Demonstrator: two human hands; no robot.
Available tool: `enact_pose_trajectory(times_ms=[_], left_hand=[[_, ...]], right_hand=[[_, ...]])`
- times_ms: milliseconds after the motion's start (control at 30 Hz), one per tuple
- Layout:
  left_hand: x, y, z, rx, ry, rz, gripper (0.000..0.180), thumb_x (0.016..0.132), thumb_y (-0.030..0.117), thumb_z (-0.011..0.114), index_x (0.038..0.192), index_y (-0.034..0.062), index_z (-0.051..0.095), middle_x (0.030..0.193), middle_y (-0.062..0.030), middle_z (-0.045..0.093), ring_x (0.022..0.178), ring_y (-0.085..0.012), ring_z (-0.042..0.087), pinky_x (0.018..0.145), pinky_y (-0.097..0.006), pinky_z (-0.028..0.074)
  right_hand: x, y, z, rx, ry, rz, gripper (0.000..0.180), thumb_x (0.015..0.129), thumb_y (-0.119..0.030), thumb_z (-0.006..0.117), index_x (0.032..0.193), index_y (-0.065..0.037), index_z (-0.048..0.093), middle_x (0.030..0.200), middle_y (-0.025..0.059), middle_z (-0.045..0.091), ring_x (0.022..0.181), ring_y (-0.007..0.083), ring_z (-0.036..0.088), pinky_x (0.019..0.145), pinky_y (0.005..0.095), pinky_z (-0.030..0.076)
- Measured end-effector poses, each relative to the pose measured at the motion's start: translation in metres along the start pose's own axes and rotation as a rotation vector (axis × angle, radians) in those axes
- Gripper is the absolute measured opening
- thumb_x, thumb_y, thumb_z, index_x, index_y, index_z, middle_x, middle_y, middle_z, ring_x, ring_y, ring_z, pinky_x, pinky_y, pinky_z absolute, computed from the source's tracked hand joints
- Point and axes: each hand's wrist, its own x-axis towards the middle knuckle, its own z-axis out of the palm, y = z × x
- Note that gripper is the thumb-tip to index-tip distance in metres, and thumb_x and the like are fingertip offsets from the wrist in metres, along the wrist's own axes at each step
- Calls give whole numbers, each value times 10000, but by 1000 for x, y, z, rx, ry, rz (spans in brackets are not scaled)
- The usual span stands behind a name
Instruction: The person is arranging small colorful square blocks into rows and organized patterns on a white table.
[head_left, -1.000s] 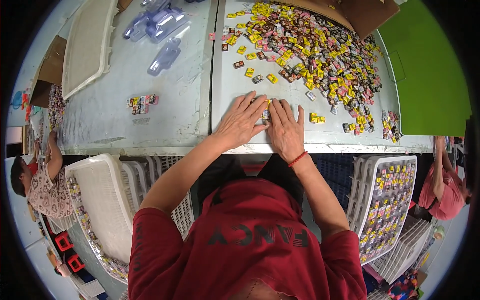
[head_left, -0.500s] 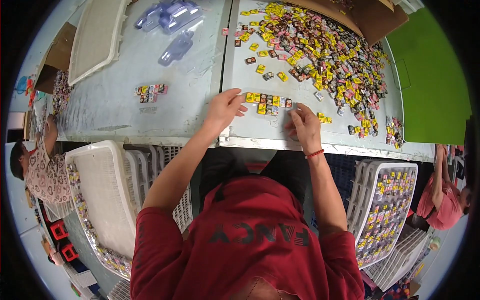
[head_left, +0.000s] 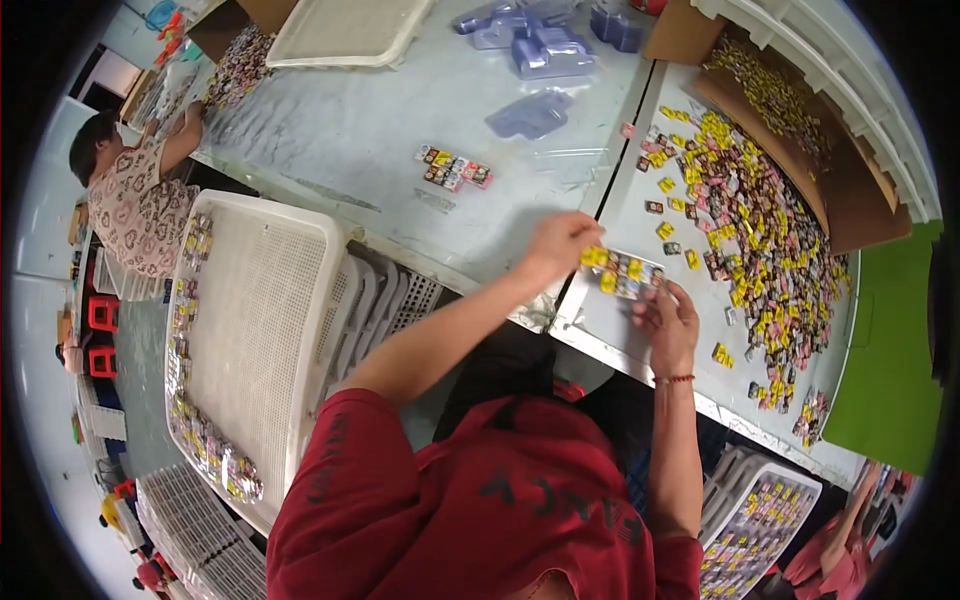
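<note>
The left hand [head_left: 562, 248] and right hand [head_left: 672, 322] pinch opposite ends of a double row of small printed blocks [head_left: 622, 272] between their fingers, by the near-left corner of the right-hand surface [head_left: 607, 333]; squeezing from both ends probably keeps the separate pieces together. A similar cluster [head_left: 453, 167] lies on the left-hand surface [head_left: 340, 130], with clear plastic shells [head_left: 532, 115] beyond. A loose heap [head_left: 775, 240] crowds the right-hand surface's far side, against a cardboard box [head_left: 875, 200].

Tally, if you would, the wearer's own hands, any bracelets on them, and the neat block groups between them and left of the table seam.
Own hands: 2 (left hand, right hand)
Red bracelet: 1
Neat block groups: 2 (middle group between the hands, left-side group on the table)
Total: 5
</note>
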Motion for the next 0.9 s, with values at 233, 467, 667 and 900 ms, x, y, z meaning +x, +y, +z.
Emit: enact_pose_trajectory(times_ms=[233,467,667,900], left_hand=[[43,50,-146,-15,184,-4,259,852,177,655,1051,11,648,925,-53,676,776,-114,620,630,-242,485],[63,28,-236,256,395,-36,296,793,183,699,1016,-7,656,889,-69,687,789,-125,621,674,-246,473],[64,-2,-248,410,464,14,350,769,234,706,1015,-12,666,845,-83,695,770,-141,628,714,-268,483],[65,7,-232,678,630,225,227,781,205,718,922,30,690,838,-100,692,744,-212,656,697,-304,506]], right_hand=[[27,1,137,-31,-301,143,195,916,-155,584,1065,-32,561,970,87,660,747,173,659,594,270,544],[50,27,234,-130,-393,206,138,922,-145,560,993,-27,546,952,93,662,678,165,662,527,257,545],[61,43,248,-226,-359,241,134,924,-131,543,996,-19,523,892,111,656,639,173,659,507,273,549],[45,27,223,-223,-334,143,301,912,-150,584,1121,25,456,827,99,614,646,169,645,521,284,543]])
